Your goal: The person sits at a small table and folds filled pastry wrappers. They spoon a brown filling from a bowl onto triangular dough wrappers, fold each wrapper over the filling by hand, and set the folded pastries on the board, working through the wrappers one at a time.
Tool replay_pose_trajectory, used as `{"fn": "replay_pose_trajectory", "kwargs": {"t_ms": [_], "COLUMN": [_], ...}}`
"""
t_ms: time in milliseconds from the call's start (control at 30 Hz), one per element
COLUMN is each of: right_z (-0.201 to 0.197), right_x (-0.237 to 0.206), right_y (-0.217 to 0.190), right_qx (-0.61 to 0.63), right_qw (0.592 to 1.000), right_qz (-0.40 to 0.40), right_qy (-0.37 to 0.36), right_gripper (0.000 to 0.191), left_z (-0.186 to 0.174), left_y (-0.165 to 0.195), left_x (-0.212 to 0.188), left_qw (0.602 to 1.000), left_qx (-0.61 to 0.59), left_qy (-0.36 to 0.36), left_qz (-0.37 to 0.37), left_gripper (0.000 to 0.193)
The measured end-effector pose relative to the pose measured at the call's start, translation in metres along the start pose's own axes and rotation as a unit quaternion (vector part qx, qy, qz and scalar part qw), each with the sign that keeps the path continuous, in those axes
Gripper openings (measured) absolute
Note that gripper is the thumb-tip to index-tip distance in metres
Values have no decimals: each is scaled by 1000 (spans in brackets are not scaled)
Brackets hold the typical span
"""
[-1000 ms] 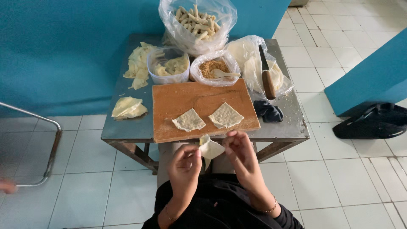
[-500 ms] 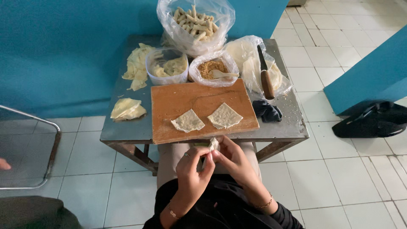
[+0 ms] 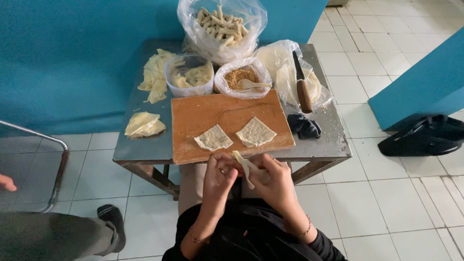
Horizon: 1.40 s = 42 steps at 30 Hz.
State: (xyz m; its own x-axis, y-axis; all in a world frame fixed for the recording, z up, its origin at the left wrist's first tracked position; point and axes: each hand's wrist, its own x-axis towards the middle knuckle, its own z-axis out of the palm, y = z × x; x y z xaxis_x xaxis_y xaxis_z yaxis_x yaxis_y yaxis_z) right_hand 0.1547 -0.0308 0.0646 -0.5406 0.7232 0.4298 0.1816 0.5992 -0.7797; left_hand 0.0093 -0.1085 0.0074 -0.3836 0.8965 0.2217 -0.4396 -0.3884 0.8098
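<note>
1. Pinching a pale dough wrapper (image 3: 247, 166), the left hand (image 3: 218, 178) and right hand (image 3: 275, 181) are both closing on it.
2. It is hovering just below the wooden board (image 3: 203, 113) edge.

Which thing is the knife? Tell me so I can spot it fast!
Find the metal table by the blue wall, then the wooden board on it. Right of the board lies a clear bag; the knife rests on top, the only thing with a dark blade and brown handle.
</note>
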Motion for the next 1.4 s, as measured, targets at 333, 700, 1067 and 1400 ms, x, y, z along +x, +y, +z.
{"fn": "replay_pose_trajectory", "kwargs": {"t_ms": [333, 700, 1067, 1400], "right_z": [7, 14, 19, 7], "right_x": [-4, -7, -11, -9], "right_y": [18, 45, 36, 23], "right_qx": [220, 566, 445, 85], "right_qw": [973, 802, 842, 987], "right_qz": [67, 188, 288, 135], "right_qy": [-1, 35, -101, -36], "right_gripper": [31, 43, 40, 36], "left_z": [1, 1, 14, 14], "left_y": [-3, 9, 29, 33], "left_x": [8, -2, 3, -1], "left_qw": [995, 968, 920, 844], "left_qx": [77, 148, 387, 508], "left_qy": [57, 183, 54, 65], "left_qz": [-22, 89, 31, 160], "left_gripper": [41, 35, 29, 10]}}
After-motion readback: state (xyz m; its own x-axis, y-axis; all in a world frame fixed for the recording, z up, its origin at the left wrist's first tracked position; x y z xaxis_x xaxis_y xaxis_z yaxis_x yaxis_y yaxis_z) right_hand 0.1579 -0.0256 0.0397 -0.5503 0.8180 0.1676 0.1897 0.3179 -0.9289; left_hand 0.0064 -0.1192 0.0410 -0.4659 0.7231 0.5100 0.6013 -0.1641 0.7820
